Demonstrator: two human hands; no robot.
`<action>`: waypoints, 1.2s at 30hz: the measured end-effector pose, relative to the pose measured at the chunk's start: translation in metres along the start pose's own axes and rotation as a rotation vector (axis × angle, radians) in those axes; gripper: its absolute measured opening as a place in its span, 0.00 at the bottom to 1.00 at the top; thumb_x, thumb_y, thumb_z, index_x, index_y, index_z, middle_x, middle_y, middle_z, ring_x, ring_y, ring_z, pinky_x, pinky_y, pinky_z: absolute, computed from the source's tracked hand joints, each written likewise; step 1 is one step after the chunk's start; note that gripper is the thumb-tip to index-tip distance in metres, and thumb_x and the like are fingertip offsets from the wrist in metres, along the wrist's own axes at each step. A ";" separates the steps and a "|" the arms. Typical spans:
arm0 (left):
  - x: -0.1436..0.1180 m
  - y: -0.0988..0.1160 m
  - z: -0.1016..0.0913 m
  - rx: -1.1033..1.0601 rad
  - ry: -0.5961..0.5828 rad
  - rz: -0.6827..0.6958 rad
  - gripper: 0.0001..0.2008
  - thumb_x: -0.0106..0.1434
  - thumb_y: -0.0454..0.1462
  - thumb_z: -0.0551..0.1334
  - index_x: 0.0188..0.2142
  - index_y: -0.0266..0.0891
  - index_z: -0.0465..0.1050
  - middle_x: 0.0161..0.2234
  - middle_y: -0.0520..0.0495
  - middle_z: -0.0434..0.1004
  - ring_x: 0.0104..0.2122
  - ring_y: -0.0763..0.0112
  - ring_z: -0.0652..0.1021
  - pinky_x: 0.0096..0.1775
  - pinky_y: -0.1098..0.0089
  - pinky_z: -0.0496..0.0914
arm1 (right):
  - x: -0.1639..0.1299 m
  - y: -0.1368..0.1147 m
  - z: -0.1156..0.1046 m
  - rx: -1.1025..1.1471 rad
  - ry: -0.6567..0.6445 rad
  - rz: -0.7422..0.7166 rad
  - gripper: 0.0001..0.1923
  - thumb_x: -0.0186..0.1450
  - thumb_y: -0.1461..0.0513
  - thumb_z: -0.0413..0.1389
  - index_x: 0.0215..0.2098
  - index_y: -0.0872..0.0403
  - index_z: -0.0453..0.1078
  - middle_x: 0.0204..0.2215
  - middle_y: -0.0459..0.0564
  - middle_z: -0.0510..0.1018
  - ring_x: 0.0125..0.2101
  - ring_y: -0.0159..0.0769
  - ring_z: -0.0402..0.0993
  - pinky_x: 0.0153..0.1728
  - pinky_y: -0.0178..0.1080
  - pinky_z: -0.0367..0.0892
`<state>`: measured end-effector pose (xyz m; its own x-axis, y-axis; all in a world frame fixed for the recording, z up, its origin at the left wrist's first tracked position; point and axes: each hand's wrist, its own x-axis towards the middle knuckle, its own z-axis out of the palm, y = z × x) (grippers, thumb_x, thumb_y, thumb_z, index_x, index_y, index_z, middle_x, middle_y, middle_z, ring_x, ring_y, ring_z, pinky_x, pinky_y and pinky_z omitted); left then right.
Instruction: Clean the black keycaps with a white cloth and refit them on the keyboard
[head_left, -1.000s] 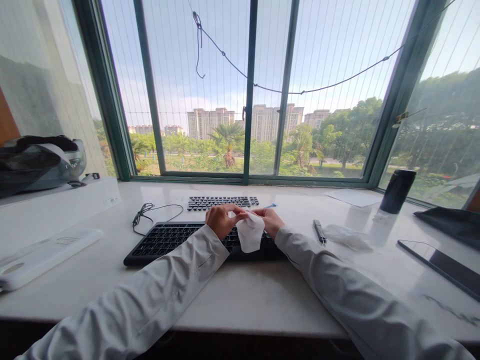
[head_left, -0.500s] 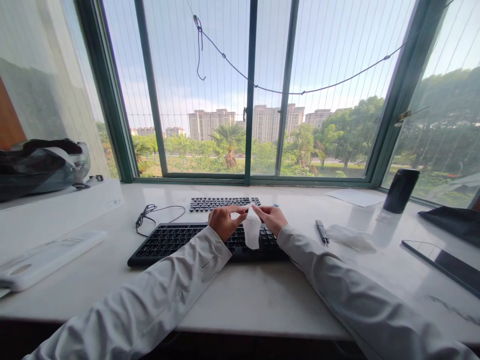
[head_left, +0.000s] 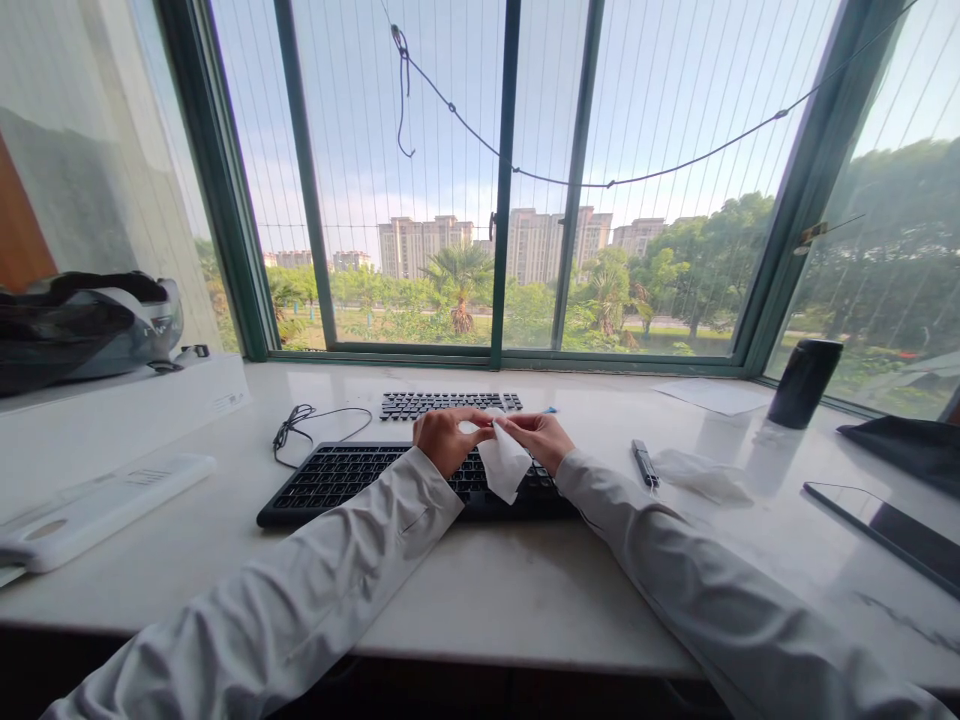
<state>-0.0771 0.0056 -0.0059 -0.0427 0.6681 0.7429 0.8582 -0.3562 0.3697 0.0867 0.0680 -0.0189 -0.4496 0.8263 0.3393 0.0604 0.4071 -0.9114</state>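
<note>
An office or home workspace by a window is showing here: two keyboards [head_left: 390, 480] [head_left: 448, 404] are lying on a pale table [head_left: 487, 590] under and just beyond the fingers [head_left: 480, 428], a phone [head_left: 885, 525] resting far to their right.

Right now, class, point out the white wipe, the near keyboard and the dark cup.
white wipe [head_left: 504, 468]: head view, middle of the hanging sheet.
near keyboard [head_left: 337, 480]: head view, left key rows.
dark cup [head_left: 802, 383]: head view, side wall.

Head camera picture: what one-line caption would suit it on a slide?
Both hands, left hand and right hand, hold a white wipe above a black keyboard on a windowsill desk.
</note>
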 end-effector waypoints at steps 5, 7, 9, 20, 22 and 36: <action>0.001 -0.004 0.004 -0.044 -0.036 0.047 0.13 0.51 0.50 0.64 0.33 0.50 0.78 0.33 0.58 0.80 0.31 0.72 0.78 0.32 0.74 0.69 | 0.003 0.003 -0.002 0.013 0.033 0.027 0.25 0.52 0.46 0.58 0.36 0.57 0.77 0.30 0.51 0.80 0.27 0.34 0.72 0.29 0.35 0.64; 0.001 -0.004 0.005 -0.067 -0.060 0.070 0.13 0.51 0.50 0.64 0.35 0.50 0.78 0.34 0.58 0.80 0.31 0.72 0.78 0.33 0.74 0.69 | 0.004 0.006 -0.003 0.037 0.041 0.051 0.25 0.52 0.46 0.58 0.36 0.58 0.77 0.29 0.51 0.80 0.26 0.34 0.71 0.28 0.35 0.64; 0.001 -0.004 0.006 -0.075 -0.068 0.081 0.13 0.53 0.50 0.63 0.36 0.50 0.78 0.35 0.57 0.80 0.32 0.72 0.78 0.34 0.74 0.70 | 0.006 0.008 -0.004 0.047 0.048 0.055 0.26 0.51 0.46 0.58 0.36 0.58 0.77 0.29 0.51 0.80 0.25 0.34 0.71 0.27 0.35 0.64; 0.000 0.002 0.001 -0.016 -0.005 -0.014 0.16 0.56 0.53 0.58 0.36 0.50 0.78 0.36 0.55 0.80 0.36 0.68 0.79 0.37 0.71 0.70 | 0.004 0.002 0.000 0.037 0.100 0.030 0.25 0.51 0.45 0.57 0.33 0.58 0.76 0.25 0.49 0.78 0.25 0.33 0.70 0.28 0.35 0.64; 0.000 0.003 0.000 -0.008 -0.002 -0.029 0.16 0.56 0.53 0.58 0.36 0.50 0.78 0.36 0.55 0.80 0.36 0.67 0.79 0.38 0.70 0.70 | 0.004 0.000 -0.002 0.027 0.129 0.027 0.26 0.52 0.44 0.56 0.31 0.58 0.76 0.24 0.48 0.77 0.24 0.32 0.68 0.27 0.35 0.63; 0.000 0.002 -0.001 0.017 -0.014 -0.011 0.14 0.54 0.50 0.62 0.40 0.56 0.75 0.32 0.61 0.80 0.33 0.71 0.79 0.34 0.73 0.69 | 0.004 0.004 -0.002 0.122 -0.011 0.111 0.24 0.49 0.48 0.61 0.36 0.56 0.75 0.30 0.49 0.78 0.27 0.30 0.69 0.29 0.33 0.63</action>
<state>-0.0757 0.0044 -0.0052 -0.0453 0.6813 0.7306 0.8661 -0.3377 0.3686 0.0872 0.0736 -0.0206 -0.4564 0.8587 0.2333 0.0013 0.2629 -0.9648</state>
